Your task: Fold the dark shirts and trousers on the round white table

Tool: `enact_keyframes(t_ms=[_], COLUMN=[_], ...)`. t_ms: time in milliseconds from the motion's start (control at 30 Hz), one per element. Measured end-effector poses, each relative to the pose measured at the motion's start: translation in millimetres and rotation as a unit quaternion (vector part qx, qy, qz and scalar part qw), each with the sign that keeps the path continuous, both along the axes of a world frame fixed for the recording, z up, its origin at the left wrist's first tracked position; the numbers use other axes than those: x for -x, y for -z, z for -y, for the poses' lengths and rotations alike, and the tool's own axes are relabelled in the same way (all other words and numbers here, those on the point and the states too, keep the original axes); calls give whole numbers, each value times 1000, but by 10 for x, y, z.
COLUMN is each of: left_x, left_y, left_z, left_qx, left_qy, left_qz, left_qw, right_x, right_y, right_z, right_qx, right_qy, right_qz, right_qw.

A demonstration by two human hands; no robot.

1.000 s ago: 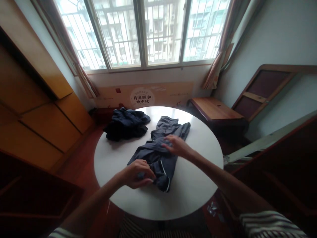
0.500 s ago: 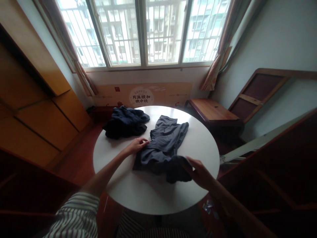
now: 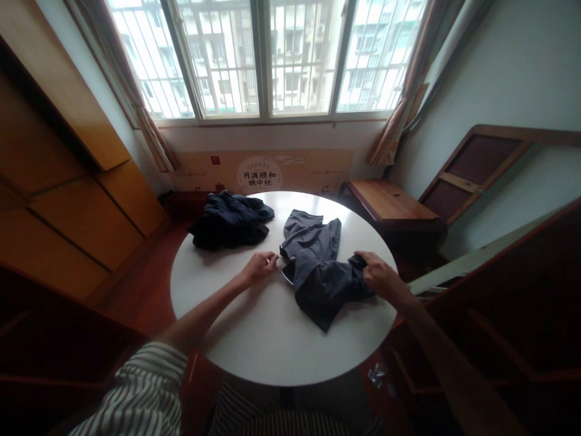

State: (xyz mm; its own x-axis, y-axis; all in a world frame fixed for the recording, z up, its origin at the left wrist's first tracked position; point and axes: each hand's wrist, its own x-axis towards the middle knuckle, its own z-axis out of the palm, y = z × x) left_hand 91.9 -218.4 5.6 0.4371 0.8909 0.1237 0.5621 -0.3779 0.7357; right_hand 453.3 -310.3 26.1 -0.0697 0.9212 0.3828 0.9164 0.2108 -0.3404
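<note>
A dark grey cloth garment (image 3: 318, 266) lies crumpled on the round white table (image 3: 254, 339). It has a small round fastener near its left edge; its folds hide whether it is a top or trousers. My right hand (image 3: 380, 274) is closed around a bunched part at the garment's right end. At the left edge my left hand (image 3: 261, 268) has its fingers pinched together at the cloth, though the exact contact is hard to see. Beyond my left hand rests a heap of navy and black clothes (image 3: 231, 221), touched by neither hand.
A wooden bench (image 3: 394, 201) stands past the table's right rear, near a leaning wooden frame (image 3: 476, 163). Orange-brown cabinets (image 3: 86, 218) line the left side. Behind the table is a printed panel (image 3: 308, 169) below a barred window (image 3: 299, 60).
My right hand has moved up and to the right, pulling the bunched cloth along. The garment's near part has swung rightward, and a pointed corner now hangs toward me. My left hand shifted slightly right.
</note>
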Motion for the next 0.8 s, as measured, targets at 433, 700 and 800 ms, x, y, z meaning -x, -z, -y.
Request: enact_keyframes(t_ms=[433, 700, 800], left_x=[-440, 80, 21], left_y=[-603, -1303, -1251], left_z=[-388, -332, -61], left_qx=[105, -171, -129], left_qy=[-96, 17, 132], left_qz=[235, 141, 83], left_qw=[962, 975, 979], right_x=[1676, 1282, 1214], right_y=[-149, -467, -417], right_z=[371, -402, -793], right_qx=[101, -10, -47], right_qy=[-316, -210, -194], right_qz=[-155, -319, -315], right_qw=[930, 924, 928])
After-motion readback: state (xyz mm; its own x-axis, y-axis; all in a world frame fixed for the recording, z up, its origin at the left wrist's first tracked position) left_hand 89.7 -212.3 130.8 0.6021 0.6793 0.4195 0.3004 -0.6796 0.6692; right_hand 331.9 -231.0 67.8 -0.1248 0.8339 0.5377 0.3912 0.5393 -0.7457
